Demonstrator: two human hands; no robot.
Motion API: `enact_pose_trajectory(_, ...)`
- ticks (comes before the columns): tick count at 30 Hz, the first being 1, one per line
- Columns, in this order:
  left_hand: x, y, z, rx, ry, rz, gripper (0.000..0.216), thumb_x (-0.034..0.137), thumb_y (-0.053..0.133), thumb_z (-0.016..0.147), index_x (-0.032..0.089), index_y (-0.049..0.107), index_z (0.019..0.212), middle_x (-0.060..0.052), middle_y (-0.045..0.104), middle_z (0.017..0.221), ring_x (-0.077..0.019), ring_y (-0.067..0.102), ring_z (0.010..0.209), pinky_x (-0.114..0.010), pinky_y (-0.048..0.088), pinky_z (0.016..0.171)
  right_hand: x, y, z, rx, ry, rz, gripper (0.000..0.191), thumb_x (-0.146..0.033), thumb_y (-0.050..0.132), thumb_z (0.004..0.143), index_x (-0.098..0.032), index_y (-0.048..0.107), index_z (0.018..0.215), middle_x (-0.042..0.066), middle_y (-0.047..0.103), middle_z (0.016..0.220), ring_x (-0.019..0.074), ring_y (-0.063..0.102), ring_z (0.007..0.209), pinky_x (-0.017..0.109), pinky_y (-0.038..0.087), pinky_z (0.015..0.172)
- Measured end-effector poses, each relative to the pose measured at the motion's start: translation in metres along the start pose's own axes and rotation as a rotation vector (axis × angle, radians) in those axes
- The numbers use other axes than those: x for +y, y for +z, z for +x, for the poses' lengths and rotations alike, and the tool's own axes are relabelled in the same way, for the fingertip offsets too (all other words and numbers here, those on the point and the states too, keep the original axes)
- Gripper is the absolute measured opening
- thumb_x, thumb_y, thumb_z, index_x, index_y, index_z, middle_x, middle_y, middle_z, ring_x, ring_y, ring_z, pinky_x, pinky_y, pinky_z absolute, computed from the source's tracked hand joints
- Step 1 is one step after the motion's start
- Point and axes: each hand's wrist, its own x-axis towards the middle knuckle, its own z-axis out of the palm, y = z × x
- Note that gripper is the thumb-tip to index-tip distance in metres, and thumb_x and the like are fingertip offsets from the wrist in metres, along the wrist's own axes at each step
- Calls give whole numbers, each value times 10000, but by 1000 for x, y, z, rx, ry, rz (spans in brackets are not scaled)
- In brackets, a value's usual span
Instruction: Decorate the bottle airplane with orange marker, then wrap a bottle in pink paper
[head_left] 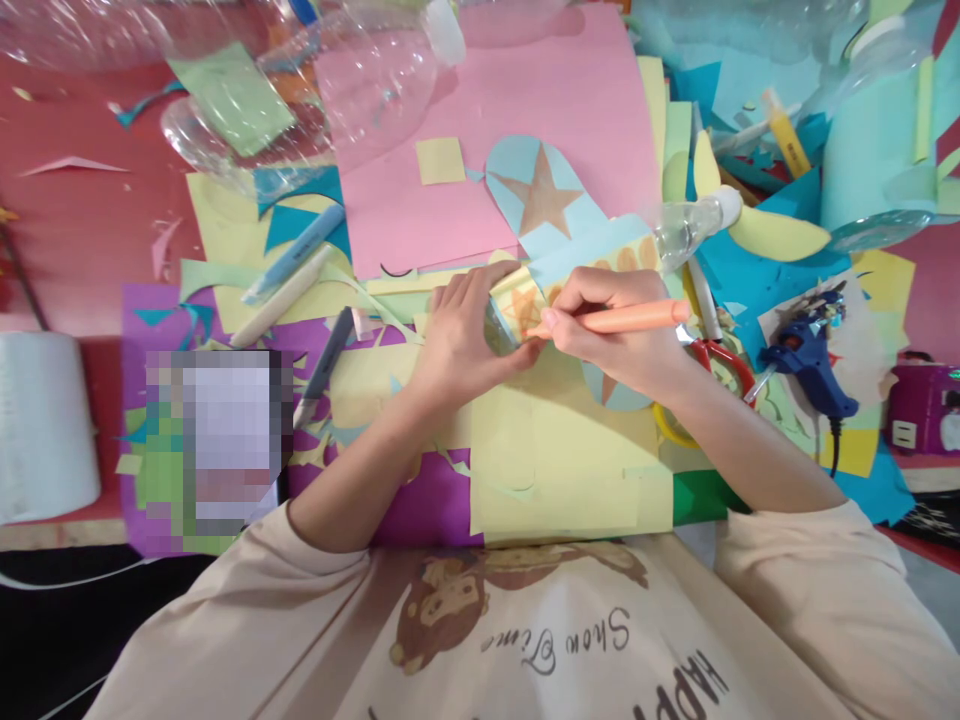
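Observation:
My left hand (469,325) is wrapped round the base end of a small clear plastic bottle (679,235), which lies on its side with its white cap to the right. Blue and yellow paper covers the bottle, with orange ovals and a star drawn on the yellow band. Between the fingers of my right hand (619,325) is an orange marker (637,316), its tip at the star on the paper near my left thumb. A blue paper wing (525,170) with a brown star sticks out beyond the bottle, and another shows partly under my right wrist.
Red-and-yellow scissors (724,365) and a blue glue gun (810,350) lie at the right. Blue (296,250) and grey markers rest at the left near a blurred-out phone-like object (229,430). Large clear bottles (375,90) and paper scraps spread across the back.

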Motion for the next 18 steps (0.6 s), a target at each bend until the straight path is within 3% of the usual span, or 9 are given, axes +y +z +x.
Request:
enact_pose_trajectory(8,1,0,-1,13,-10,-24,650,580,649,751,279,440,1287,-83,607,1259,-318,580,1122,-474,446,953,-1,0,-1,80,20,40,298,-242,594,871,-195,454,612,-65,458,544,61,379,496,241,300,492)
enact_pose_trajectory(18,0,0,-1,3,1,-8,645,563,629,761,246,436,1288,-96,608,1259,-314,587,1116,-459,439,959,-1,0,0,36,-19,22,289,-227,594,842,-194,445,596,-66,475,535,54,389,495,223,294,475)
